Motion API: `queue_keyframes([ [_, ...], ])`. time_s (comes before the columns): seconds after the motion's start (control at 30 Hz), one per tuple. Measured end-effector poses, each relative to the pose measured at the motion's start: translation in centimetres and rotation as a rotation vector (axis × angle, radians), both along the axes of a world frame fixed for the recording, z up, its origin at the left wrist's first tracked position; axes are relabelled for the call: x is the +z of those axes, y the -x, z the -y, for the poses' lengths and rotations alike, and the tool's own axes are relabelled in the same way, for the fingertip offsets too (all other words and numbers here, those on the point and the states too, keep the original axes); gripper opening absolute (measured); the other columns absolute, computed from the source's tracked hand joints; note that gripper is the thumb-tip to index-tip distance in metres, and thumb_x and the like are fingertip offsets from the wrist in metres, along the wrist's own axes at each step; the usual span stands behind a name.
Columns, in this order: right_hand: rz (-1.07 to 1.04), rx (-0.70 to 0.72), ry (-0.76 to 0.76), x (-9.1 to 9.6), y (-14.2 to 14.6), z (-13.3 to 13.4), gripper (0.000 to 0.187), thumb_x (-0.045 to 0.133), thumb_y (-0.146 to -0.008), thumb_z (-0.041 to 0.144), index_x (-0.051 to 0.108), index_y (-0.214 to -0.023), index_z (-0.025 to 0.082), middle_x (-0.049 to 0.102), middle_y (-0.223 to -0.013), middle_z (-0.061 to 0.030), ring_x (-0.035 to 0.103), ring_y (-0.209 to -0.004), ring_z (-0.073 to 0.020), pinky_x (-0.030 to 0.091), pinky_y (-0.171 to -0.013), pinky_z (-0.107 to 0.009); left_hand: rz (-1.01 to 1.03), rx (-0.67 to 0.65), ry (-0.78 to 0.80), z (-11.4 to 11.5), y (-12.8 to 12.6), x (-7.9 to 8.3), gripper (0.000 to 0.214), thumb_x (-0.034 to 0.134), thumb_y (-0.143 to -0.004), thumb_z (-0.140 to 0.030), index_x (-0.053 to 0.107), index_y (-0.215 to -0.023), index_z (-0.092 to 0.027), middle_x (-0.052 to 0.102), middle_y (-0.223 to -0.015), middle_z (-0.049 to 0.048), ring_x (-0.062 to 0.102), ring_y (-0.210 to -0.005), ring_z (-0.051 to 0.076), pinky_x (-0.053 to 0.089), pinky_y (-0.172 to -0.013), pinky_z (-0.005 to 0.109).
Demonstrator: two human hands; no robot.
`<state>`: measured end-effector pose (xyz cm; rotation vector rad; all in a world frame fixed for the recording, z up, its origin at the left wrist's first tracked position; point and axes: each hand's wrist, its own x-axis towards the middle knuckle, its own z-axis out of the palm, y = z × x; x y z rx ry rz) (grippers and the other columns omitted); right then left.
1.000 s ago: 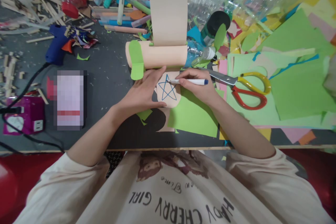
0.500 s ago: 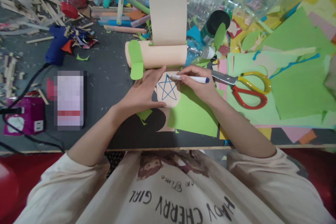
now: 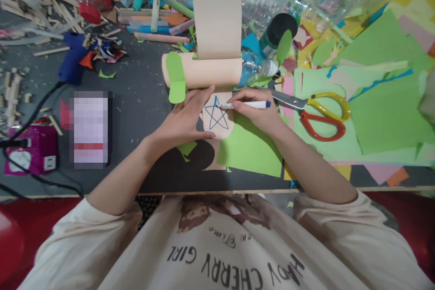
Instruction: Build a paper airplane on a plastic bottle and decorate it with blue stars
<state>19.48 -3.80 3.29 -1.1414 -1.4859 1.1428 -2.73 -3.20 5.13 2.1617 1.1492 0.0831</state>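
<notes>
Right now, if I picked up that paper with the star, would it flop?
Probably: the star paper looks thin, so likely light and bendy. The left hand pins it under the marker, so it may slide easily.

We see a dark grey table (image 3: 142,99) with a pale wooden front edge, under soft, even light. Below that edge a red surface (image 3: 20,222) shows at both lower corners. Wooden sticks (image 3: 41,9) litter the far left of the table, green paper sheets (image 3: 384,118) cover its right
</notes>
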Motion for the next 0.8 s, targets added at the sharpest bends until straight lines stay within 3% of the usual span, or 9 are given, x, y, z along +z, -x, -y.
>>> queue_keyframes([
  [0.53,0.054,0.019,0.019,-0.14,-0.15,0.10,0.010,0.067,-0.078,0.026,0.072,-0.073,0.020,0.073,-0.071,-0.0014,0.065,-0.066,-0.0149,0.051,-0.063,-0.028,-0.006,-0.006,-0.003,-0.04,-0.01,-0.10,0.109,0.074,-0.075,-0.057,0.012,-0.158,-0.022,0.024,-0.163,0.0156,0.019,-0.150,0.042,0.033,-0.116,0.053],
  [0.8,-0.027,-0.012,0.048,0.11,0.07,0.08,0.010,0.068,-0.081,0.027,0.069,-0.074,0.020,0.068,-0.067,0.0009,0.062,-0.059,-0.0119,0.052,-0.058,-0.027,0.009,0.000,-0.013,0.02,0.06,-0.09,0.106,0.072,-0.077,-0.057,0.012,-0.158,-0.025,0.026,-0.162,0.0140,0.021,-0.150,0.041,0.033,-0.116,0.054],
])
